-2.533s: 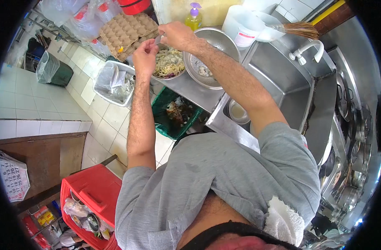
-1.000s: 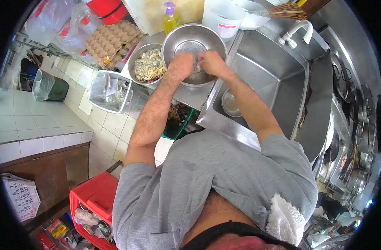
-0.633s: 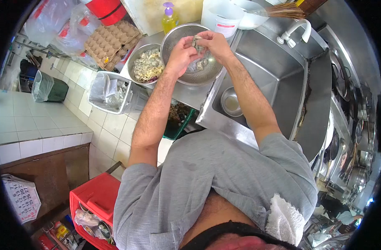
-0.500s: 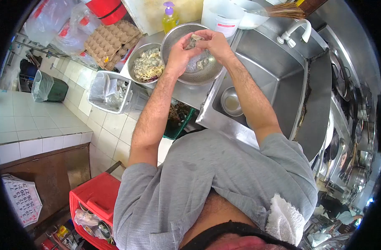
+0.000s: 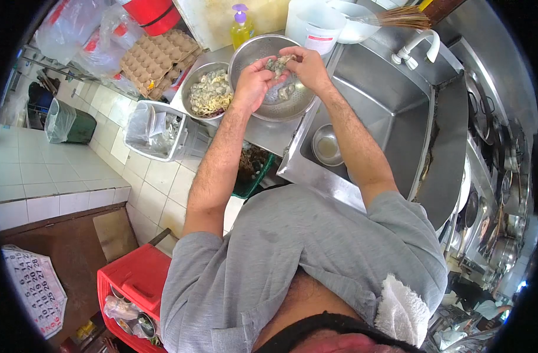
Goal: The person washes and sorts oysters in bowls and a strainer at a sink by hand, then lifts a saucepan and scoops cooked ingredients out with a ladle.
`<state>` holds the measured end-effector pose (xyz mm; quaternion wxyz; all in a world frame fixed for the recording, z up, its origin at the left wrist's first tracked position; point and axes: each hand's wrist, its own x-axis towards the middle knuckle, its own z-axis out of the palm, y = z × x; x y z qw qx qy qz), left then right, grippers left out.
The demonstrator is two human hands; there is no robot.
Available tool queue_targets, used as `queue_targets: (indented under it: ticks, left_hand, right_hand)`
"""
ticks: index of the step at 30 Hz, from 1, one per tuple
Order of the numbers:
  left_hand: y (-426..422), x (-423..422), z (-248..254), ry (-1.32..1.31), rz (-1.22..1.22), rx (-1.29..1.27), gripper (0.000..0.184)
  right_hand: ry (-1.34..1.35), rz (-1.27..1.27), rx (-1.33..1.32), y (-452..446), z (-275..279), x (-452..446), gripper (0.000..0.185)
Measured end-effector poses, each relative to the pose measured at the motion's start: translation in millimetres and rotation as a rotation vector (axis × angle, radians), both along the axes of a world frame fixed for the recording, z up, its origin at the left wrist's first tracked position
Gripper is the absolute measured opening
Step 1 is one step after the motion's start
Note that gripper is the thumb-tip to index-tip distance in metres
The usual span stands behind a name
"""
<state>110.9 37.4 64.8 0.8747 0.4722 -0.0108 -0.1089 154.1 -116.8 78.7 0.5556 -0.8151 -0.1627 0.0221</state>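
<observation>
Above a perforated metal colander (image 5: pixel 252 54), both hands hold one clump of greyish, wet-looking pieces (image 5: pixel 279 66), perhaps shellfish. My left hand (image 5: pixel 254 82) grips its left side, and my right hand (image 5: pixel 307 67) pinches its upper right part. A few more such pieces (image 5: pixel 285 92) lie in the colander with something clear, possibly water or plastic. Left of the colander stands a metal bowl (image 5: pixel 189 106) filled with similar pieces (image 5: pixel 213 85) over yellowish strands.
The steel sink (image 5: pixel 369 112) on the right holds a small round bowl (image 5: pixel 326 146). Behind are a soap bottle (image 5: pixel 241 29), a white bucket (image 5: pixel 313 26) and egg trays (image 5: pixel 157 59). A white bin (image 5: pixel 163 154) and a green-lined bin (image 5: pixel 260 182) stand below the counter.
My hands moved from over the left bowl down into the colander, then rose with a clump between them. It now shows more openly between the fingers. The view has shifted.
</observation>
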Motion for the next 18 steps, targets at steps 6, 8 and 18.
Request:
queue_targets:
  ticks: [6, 8, 18]
  left_hand:
    - [-0.3, 1.2, 4.9, 0.030, -0.041, -0.300, 0.029]
    - [-1.6, 1.1, 3.7, 0.061, 0.073, -0.282, 0.027]
    - [8.4, -0.1, 11.6, 0.038, 0.182, -0.153, 0.024]
  right_hand:
    - [-0.141, 0.049, 0.049, 10.6, 13.2, -11.8, 0.032]
    - [-0.251, 0.117, 0.037, 10.5, 18.1, -12.7, 0.032]
    - [-0.178, 0.039, -0.560, 3.5, -42.3, -17.5, 0.016]
